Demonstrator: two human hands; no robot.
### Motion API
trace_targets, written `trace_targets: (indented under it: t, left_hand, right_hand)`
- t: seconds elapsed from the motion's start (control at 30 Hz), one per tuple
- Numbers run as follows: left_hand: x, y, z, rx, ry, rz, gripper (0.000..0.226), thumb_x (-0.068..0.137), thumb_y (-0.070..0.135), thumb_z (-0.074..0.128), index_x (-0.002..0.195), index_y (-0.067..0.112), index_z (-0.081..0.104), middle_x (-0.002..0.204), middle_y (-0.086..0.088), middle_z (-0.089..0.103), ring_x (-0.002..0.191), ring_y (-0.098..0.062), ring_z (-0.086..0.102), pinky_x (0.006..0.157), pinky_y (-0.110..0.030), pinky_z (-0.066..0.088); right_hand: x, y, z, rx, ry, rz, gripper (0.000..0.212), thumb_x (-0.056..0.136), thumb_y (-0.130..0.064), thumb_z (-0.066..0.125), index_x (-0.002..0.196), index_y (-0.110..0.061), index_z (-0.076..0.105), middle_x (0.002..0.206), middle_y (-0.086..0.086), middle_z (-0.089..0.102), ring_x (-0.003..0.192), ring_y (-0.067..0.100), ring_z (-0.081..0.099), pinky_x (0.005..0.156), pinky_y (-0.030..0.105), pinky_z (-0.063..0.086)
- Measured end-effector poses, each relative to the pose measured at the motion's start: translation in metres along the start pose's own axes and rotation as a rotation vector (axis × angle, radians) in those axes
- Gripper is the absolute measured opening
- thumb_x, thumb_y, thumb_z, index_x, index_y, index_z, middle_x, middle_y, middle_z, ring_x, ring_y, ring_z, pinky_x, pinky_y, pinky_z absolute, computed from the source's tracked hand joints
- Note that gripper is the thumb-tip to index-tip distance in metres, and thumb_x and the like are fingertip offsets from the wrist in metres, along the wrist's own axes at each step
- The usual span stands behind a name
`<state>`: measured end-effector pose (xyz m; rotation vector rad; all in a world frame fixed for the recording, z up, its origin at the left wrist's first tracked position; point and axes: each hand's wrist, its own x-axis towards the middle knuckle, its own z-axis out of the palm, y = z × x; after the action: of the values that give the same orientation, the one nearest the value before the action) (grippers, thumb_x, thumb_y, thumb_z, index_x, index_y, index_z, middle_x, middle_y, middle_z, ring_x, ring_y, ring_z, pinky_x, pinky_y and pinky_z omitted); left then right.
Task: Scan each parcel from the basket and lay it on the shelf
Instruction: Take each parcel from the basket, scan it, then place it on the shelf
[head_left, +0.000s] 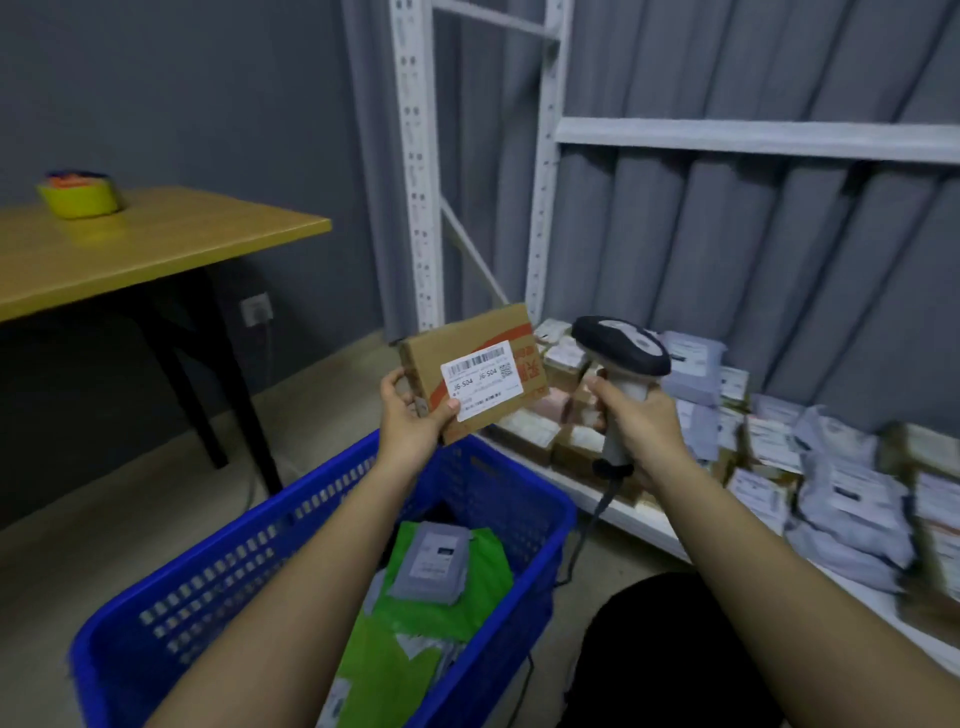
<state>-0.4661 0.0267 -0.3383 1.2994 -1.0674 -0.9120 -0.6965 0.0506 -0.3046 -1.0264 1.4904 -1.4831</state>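
**Box held up beside the scanner**

The left hand (410, 415) grasps a cardboard box (475, 371) by its lower left corner, thumb on the front, label facing the camera. The right hand (641, 426) is clenched around the handle of the scanner (621, 345), whose head sits just at 3 o'clock from the box. The two do not touch. At 6 o'clock below the box stands the blue basket (291, 545) with green and grey parcels (434, 564) inside. At 4 o'clock the shelf (628, 512) carries many parcels. A table (156, 244) stands at 9 o'clock.
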Motion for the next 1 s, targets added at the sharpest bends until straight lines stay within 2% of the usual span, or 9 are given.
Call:
trace_targets:
  t: [0.1, 0.2, 0.33, 0.47, 0.53, 0.7, 0.87, 0.9, 1.0]
  left_hand:
    - [-0.011, 0.015, 0.065, -0.040, -0.121, 0.007, 0.071, 0.082, 0.006, 0.072, 0.135, 0.023, 0.028, 0.117, 0.000, 0.055, 0.099, -0.013, 0.058, 0.081, -0.027, 0.051]
    - [-0.030, 0.025, 0.137, -0.078, -0.260, 0.012, 0.070, 0.083, 0.004, 0.070, 0.137, 0.018, 0.026, 0.101, 0.008, 0.053, 0.086, 0.000, 0.054, 0.071, -0.017, 0.049]
    - [-0.058, 0.027, 0.235, -0.108, -0.456, -0.024, 0.078, 0.080, 0.006, 0.074, 0.138, 0.019, 0.025, 0.120, 0.000, 0.056, 0.107, -0.016, 0.057, 0.097, -0.038, 0.048]
    - [-0.100, 0.024, 0.331, -0.099, -0.636, -0.062, 0.075, 0.081, 0.011, 0.074, 0.137, 0.019, 0.025, 0.122, -0.001, 0.052, 0.111, -0.016, 0.052, 0.097, -0.035, 0.046]
    - [-0.124, 0.019, 0.375, -0.091, -0.732, -0.093, 0.073, 0.082, 0.013, 0.073, 0.136, 0.020, 0.025, 0.126, -0.005, 0.053, 0.112, -0.020, 0.053, 0.097, -0.039, 0.047]
    - [-0.179, -0.013, 0.472, -0.031, -0.937, -0.190, 0.076, 0.081, 0.020, 0.075, 0.137, 0.022, 0.024, 0.133, -0.006, 0.056, 0.115, -0.022, 0.057, 0.099, -0.047, 0.048]
    - [-0.237, -0.049, 0.547, -0.004, -1.095, -0.225, 0.054, 0.086, 0.012, 0.069, 0.125, 0.015, 0.031, 0.128, 0.000, 0.053, 0.115, -0.016, 0.053, 0.100, -0.037, 0.045]
    - [-0.246, -0.058, 0.561, 0.013, -1.113, -0.215, 0.053, 0.086, 0.014, 0.069, 0.125, 0.014, 0.032, 0.129, 0.001, 0.052, 0.114, -0.015, 0.053, 0.101, -0.036, 0.044]
    - [-0.267, -0.082, 0.605, 0.082, -1.152, -0.194, 0.071, 0.086, 0.024, 0.070, 0.140, 0.013, 0.026, 0.137, 0.000, 0.050, 0.124, -0.019, 0.050, 0.106, -0.039, 0.041]
  right_hand:
    - [0.024, -0.001, -0.056, -0.021, 0.140, -0.047, 0.030, 0.083, -0.028, 0.075, 0.099, -0.005, 0.064, 0.079, 0.011, 0.065, 0.069, 0.026, 0.059, 0.068, 0.035, 0.049]
    - [0.031, 0.004, -0.128, -0.038, 0.243, -0.042, 0.031, 0.087, -0.026, 0.071, 0.107, -0.006, 0.060, 0.081, 0.010, 0.064, 0.065, 0.023, 0.058, 0.062, 0.032, 0.049]
    - [0.021, 0.026, -0.227, 0.030, 0.418, 0.020, 0.035, 0.088, -0.027, 0.071, 0.116, -0.010, 0.058, 0.084, 0.006, 0.064, 0.070, 0.022, 0.059, 0.070, 0.036, 0.051]
    - [-0.004, 0.048, -0.319, 0.149, 0.646, 0.019, 0.021, 0.091, -0.022, 0.066, 0.108, -0.011, 0.060, 0.081, 0.006, 0.063, 0.064, 0.017, 0.056, 0.064, 0.032, 0.048]
    - [-0.019, 0.058, -0.357, 0.200, 0.744, 0.038, 0.009, 0.093, -0.019, 0.063, 0.098, -0.015, 0.058, 0.076, 0.005, 0.059, 0.061, 0.017, 0.053, 0.061, 0.031, 0.046]
    - [-0.047, 0.094, -0.426, 0.264, 0.941, 0.102, 0.014, 0.093, -0.016, 0.062, 0.105, -0.010, 0.056, 0.075, 0.006, 0.056, 0.058, 0.019, 0.051, 0.060, 0.031, 0.046]
    - [-0.053, 0.121, -0.475, 0.293, 1.020, 0.167, 0.006, 0.094, -0.014, 0.060, 0.097, -0.013, 0.055, 0.071, 0.006, 0.053, 0.054, 0.017, 0.048, 0.057, 0.030, 0.045]
    - [-0.052, 0.125, -0.483, 0.287, 1.027, 0.176, 0.007, 0.094, -0.015, 0.059, 0.099, -0.013, 0.054, 0.072, 0.006, 0.053, 0.055, 0.017, 0.048, 0.058, 0.030, 0.045]
    - [-0.048, 0.135, -0.500, 0.275, 1.024, 0.198, 0.006, 0.094, -0.016, 0.058, 0.093, -0.018, 0.053, 0.073, 0.005, 0.053, 0.057, 0.016, 0.049, 0.064, 0.032, 0.046]
